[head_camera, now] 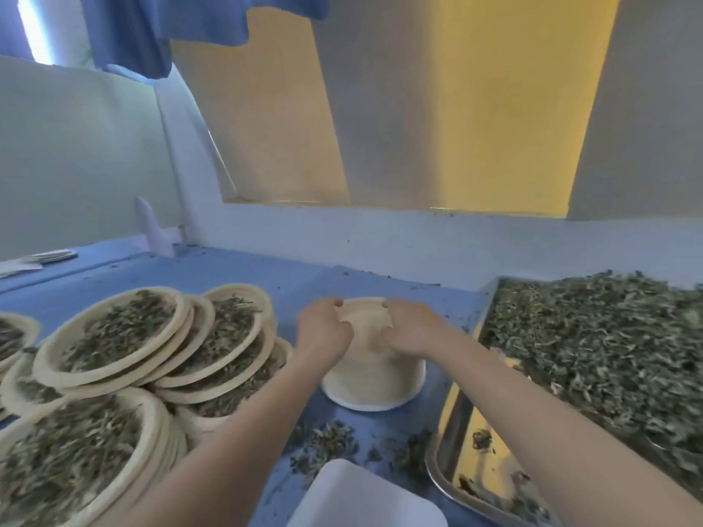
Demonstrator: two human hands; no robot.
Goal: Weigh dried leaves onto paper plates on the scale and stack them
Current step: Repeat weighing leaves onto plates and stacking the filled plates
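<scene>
Background of the work area. A blue-covered bench (236, 271) is seen running to a pale wall (380, 237) at the far side. Above the wall, yellow panels (506, 108) alternate with grey panels (384, 119). At the far left a white panel (76, 161) is set at an angle, and blue fabric (159, 28) is hung above it. Bright daylight is admitted through a narrow gap (34, 28) at the upper left corner.
</scene>
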